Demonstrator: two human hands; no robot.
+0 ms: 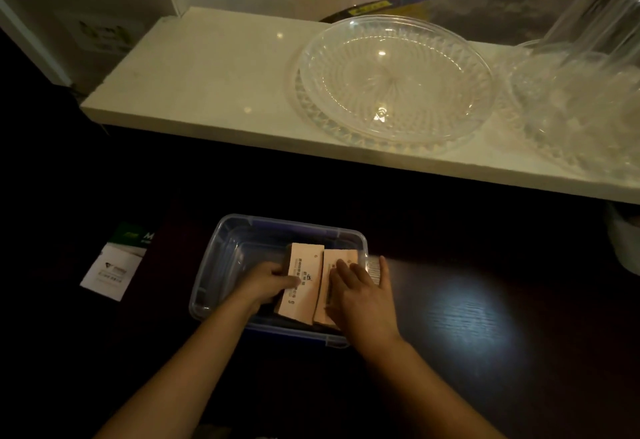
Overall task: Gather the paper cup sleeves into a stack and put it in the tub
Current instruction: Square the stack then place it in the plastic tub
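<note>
A clear plastic tub [221, 251] sits on the dark table below me. Inside it lie two side-by-side piles of pale pink paper cup sleeves: the left stack of sleeves [304, 275] and the right stack of sleeves [334, 262]. My left hand [266, 282] is inside the tub, its fingers curled around the left edge of the left stack. My right hand [363, 296] lies flat with spread fingers on top of the right stack, covering most of it and reaching over the tub's right rim.
A white and green leaflet [114, 265] lies on the table left of the tub. Behind, a raised white counter [207, 74] carries a cut-glass plate [394, 81], a second glass dish [581, 116] and a tall glass [595, 5] at far right.
</note>
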